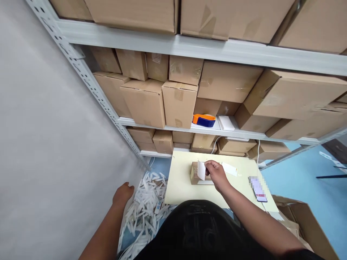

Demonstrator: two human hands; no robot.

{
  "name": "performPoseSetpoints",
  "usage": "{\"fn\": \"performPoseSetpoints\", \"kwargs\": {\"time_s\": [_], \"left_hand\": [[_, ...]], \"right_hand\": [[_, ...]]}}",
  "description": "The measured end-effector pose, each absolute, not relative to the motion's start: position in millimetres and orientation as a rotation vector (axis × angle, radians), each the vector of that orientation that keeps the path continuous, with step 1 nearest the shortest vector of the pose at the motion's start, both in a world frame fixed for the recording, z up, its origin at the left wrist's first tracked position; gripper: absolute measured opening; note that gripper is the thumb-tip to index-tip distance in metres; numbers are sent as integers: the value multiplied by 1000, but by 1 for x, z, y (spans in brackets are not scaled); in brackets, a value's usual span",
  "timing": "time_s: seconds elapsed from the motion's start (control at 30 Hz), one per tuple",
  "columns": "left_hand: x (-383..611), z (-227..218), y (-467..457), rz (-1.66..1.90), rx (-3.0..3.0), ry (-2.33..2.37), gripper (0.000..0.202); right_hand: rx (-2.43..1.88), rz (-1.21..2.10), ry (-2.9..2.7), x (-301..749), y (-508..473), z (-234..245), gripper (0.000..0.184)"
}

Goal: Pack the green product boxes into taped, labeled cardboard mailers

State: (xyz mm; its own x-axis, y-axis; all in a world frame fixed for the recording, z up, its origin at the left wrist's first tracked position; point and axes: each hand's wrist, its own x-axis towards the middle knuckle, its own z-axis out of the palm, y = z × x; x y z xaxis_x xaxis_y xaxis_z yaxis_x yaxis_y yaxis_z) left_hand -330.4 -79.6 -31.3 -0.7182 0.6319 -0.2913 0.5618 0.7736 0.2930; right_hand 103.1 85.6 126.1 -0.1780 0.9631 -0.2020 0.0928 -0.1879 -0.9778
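My right hand (216,174) is closed, pinching a white sticker label (201,170) by its edge. It holds the label upright over a small cardboard box (194,176) on a pale yellow tabletop (179,191). Along the near side of the box runs a white strip (205,182). Just right of my hand, a white paper slip (229,169) lies flat. Off to the left, my left hand (123,194) hangs beside the grey wall with fingers curled in, and nothing shows in it. Close by it, many white paper strips (148,196) are heaped on the floor.
A phone (259,191) lies at the table's right. Metal shelving (151,38) full of cardboard boxes (143,101) rises behind, holding an orange and blue tape roll (204,120) and a white stack (226,123). An open carton (303,220) stands at lower right.
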Motion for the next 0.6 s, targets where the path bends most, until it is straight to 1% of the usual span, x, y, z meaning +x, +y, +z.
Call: {"fn": "performPoseSetpoints", "kwargs": {"time_s": [0.07,0.13,0.23,0.37,0.43,0.5,0.6], "left_hand": [[-325,-24,-69,299,922,2570,34],[-300,-7,-57,455,1048,2480,31],[-232,33,-40,785,1409,2207,23],[-126,88,-20,959,1975,1852,14],[-86,105,-8,983,2187,1757,13],[-60,112,4,946,2313,1740,14],[-42,110,20,901,2407,1762,3]], "right_hand": [[-1317,1464,-1279,103,84,126,26],[-1322,1454,-1254,104,83,125,26],[-1337,1448,-1212,102,81,120,28],[-1336,1499,-1119,98,76,114,30],[-1326,1529,-1068,96,74,111,29],[-1315,1548,-1030,97,74,110,28],[-1298,1551,-1009,105,75,109,26]]}}
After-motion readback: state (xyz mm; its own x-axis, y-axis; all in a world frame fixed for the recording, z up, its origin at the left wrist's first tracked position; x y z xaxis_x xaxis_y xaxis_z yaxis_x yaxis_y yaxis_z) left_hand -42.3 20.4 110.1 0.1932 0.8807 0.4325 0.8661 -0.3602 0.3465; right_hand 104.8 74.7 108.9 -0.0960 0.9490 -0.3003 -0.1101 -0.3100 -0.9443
